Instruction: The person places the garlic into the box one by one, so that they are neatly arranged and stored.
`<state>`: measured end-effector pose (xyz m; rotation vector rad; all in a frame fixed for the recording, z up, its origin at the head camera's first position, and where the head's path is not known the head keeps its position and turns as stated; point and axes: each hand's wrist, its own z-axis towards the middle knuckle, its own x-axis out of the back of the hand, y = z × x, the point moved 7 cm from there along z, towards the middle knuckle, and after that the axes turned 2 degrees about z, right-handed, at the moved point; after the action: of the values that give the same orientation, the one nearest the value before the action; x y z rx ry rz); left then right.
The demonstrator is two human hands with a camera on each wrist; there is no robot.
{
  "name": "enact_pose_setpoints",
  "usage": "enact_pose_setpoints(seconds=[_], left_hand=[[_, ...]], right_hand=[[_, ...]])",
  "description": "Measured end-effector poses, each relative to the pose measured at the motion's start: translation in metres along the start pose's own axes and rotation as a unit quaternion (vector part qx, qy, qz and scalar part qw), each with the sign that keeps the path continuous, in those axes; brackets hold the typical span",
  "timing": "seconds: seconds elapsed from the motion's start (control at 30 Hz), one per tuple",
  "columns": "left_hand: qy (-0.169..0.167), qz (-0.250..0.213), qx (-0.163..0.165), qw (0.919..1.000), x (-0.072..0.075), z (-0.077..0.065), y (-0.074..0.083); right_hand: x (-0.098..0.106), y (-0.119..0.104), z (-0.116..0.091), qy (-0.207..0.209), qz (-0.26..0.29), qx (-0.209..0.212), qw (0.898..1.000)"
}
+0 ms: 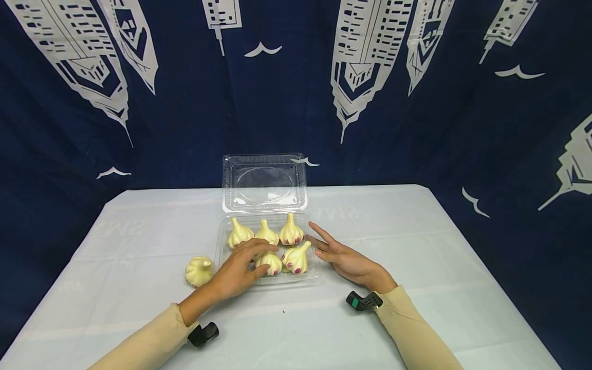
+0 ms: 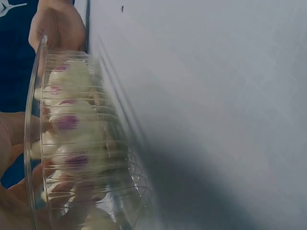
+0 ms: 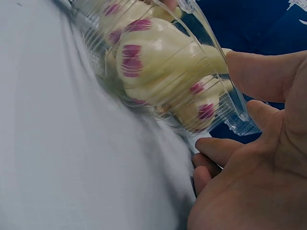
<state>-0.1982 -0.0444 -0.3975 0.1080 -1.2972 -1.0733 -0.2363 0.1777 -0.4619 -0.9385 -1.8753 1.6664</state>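
Note:
A clear plastic clamshell box (image 1: 300,280) holds several garlic bulbs, three in its back row and two in front. My left hand (image 1: 237,271) reaches over the left side of the box. Its thumb and fingers are bent around the left front garlic bulb (image 1: 274,263). Beside it in the front row lies a purple-marked garlic bulb (image 1: 295,258). My right hand (image 1: 350,261) is at the box's right wall with its fingers spread. In the right wrist view its thumb (image 3: 264,72) is right at the rim, by a bulb's stem.
The box's transparent lid (image 1: 265,180) stands raised at the back, hinged open. One loose garlic bulb (image 1: 199,271) lies on the white table (image 1: 296,329), left of the box near my left wrist. A dark blue patterned cloth (image 1: 277,103) hangs behind the table.

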Motion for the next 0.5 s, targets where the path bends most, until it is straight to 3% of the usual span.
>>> enact_pose_setpoints(seconds=[0.27,0.5], left_hand=[[0.002,0.004,0.001,1.0,-0.001,0.0003,0.0001],[0.017,-0.017,-0.001,0.9997,0.0067,-0.0003,0.0017]], right_hand=[[0.0004,-0.0004,-0.0005,-0.003,-0.003,-0.002,1.0],[0.0,-0.0012,-0.0011,-0.004,-0.002,-0.003,1.0]])
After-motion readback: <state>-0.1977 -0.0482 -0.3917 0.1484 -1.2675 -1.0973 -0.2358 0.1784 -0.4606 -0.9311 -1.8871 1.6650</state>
